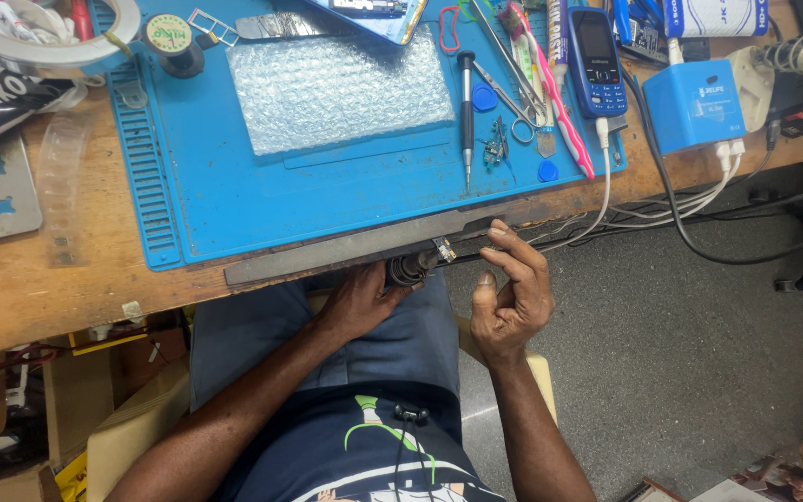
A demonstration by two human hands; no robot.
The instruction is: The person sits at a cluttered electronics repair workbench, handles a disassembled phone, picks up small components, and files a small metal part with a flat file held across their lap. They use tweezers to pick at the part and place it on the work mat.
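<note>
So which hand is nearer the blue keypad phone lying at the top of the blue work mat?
Right. The right hand is almost directly below the blue keypad phone, at the bench edge; the left hand sits further left, gripping a dark tool.
</note>
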